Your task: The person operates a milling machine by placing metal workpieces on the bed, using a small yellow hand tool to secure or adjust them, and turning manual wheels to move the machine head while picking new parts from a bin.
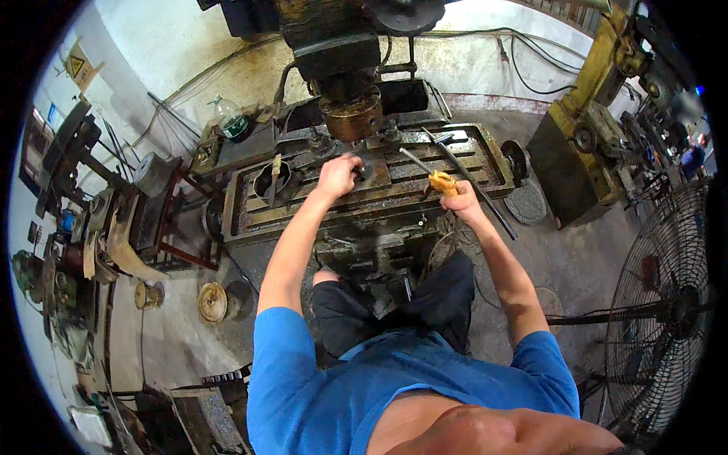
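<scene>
L hand (pixel 339 177) part-curled nr spindle (pixel 353 117), hold can't be told | gun (pixel 442 181) gripped in closed R hand (pixel 461 199), nozzle (pixel 414 160) prob. left free for aim

Obstacle: spindle head (pixel 353 118), seemingly near left fingers (pixel 352 161)

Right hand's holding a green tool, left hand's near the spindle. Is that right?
Wrong colour: the head view shows the tool is yellow, not green. The right hand does hold it, and the left hand is near the spindle.
</scene>
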Demonstrator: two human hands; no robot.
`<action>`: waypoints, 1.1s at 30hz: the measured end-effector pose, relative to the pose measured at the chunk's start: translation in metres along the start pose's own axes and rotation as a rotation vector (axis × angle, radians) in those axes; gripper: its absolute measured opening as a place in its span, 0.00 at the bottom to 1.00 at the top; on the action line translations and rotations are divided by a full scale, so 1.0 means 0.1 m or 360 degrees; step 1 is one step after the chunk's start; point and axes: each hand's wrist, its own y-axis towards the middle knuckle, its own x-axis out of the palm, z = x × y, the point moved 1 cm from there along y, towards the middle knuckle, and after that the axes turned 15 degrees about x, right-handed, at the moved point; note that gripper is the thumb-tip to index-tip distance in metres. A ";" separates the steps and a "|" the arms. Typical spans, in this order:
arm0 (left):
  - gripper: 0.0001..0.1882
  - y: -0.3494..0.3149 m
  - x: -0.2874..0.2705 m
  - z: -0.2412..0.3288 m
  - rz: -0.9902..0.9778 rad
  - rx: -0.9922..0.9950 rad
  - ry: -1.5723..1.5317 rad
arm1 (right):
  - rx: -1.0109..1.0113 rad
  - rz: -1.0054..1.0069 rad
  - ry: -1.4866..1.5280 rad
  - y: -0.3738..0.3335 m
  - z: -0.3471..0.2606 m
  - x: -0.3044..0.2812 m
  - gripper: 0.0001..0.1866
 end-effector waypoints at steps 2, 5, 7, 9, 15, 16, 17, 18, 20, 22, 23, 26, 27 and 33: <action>0.14 0.03 -0.08 0.03 -0.0201 -0.0082 0.0207 | 0.0009 0.0036 -0.0053 -0.09 0.13 0.05 0.19; 0.15 0.06 -0.16 0.16 -0.0277 -0.0342 0.0159 | 0.0137 0.0141 -0.0196 -0.20 0.33 0.14 0.18; 0.16 0.06 -0.09 0.18 -0.0191 -0.0361 0.0102 | 0.0081 0.0241 -0.0135 -0.17 0.51 0.19 0.18; 0.15 0.04 0.00 0.24 -0.0109 -0.0446 0.0111 | 0.0340 0.0563 -0.0781 -0.25 0.42 0.28 0.19; 0.12 0.19 0.17 0.13 -0.0077 -0.0444 0.0131 | 0.0242 0.0704 -0.1065 -0.51 0.40 0.13 0.20; 0.12 0.21 0.20 0.10 -0.0044 -0.0420 0.0126 | 0.0249 0.0660 -0.1034 -0.57 0.39 0.11 0.20; 0.12 0.22 0.22 0.07 -0.0011 -0.0397 0.0121 | 0.0256 0.0616 -0.1003 -0.63 0.38 0.09 0.20; 0.11 0.23 0.22 0.06 0.0012 -0.0367 0.0110 | 0.0234 0.0586 -0.0934 -0.71 0.33 0.09 0.18; 0.11 0.25 0.27 0.00 0.0025 -0.0363 0.0110 | 0.0142 0.0490 -0.0856 -0.78 0.36 -0.03 0.16; 0.11 0.26 0.33 -0.08 0.0067 -0.0328 0.0115 | 0.0143 0.0467 -0.0825 -0.84 0.25 -0.04 0.14; 0.12 0.26 0.36 -0.13 0.0104 -0.0296 0.0121 | 0.0135 0.0447 -0.0783 -0.86 0.19 -0.03 0.14; 0.12 0.28 0.37 -0.06 0.0279 -0.0360 0.0135 | 0.0119 0.0424 -0.0707 -0.91 -0.01 -0.07 0.15; 0.12 0.30 0.35 -0.02 0.0353 -0.0411 0.0139 | 0.0112 0.0429 -0.0725 -0.95 -0.19 -0.08 0.15; 0.14 0.23 0.37 -0.19 0.0275 -0.0817 0.0090 | -0.0786 0.0738 -0.0996 -0.83 -1.95 -0.17 0.22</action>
